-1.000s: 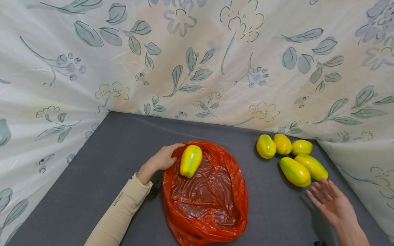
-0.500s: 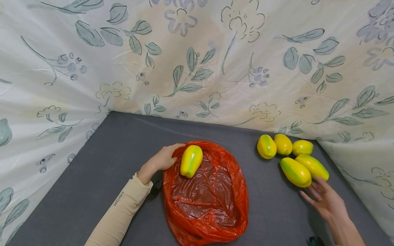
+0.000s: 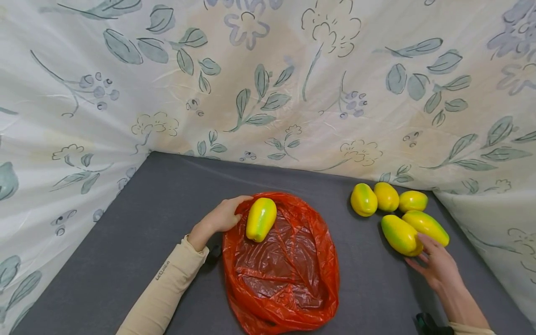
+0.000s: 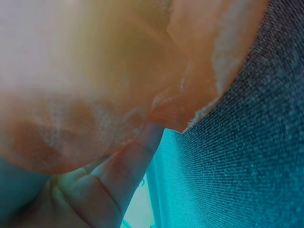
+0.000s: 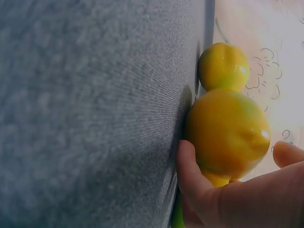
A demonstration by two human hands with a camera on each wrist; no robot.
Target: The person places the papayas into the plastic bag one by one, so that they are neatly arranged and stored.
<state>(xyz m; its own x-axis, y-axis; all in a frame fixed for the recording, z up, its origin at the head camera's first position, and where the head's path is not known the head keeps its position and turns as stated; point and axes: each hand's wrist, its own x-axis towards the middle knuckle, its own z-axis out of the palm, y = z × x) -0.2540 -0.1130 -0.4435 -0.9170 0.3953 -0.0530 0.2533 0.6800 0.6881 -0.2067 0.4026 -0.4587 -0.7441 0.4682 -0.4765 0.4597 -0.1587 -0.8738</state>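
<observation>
Evidently, your left hand point(image 3: 219, 215) pinches the rim of the thin, crinkled red plastic bag point(image 3: 330, 260); some fingertips are hidden. Inside, by the far-left rim, lies a glossy, oblong yellow-green fruit point(image 3: 261, 219). Your right hand point(image 3: 443, 270), its grip unclosed, reaches round the near end of a smooth, tapered fruit point(image 3: 398, 232) on woven grey cloth point(image 3: 167, 209); firm contact cannot be confirmed. Your left wrist view is mostly blurred film.

Left sleeve point(image 3: 167, 288): lettering too small to read.
Bag point(image 3: 329, 270): near edge cut off.
Left hand point(image 4: 99, 194): fingertip hidden behind bag, wrist view.
</observation>
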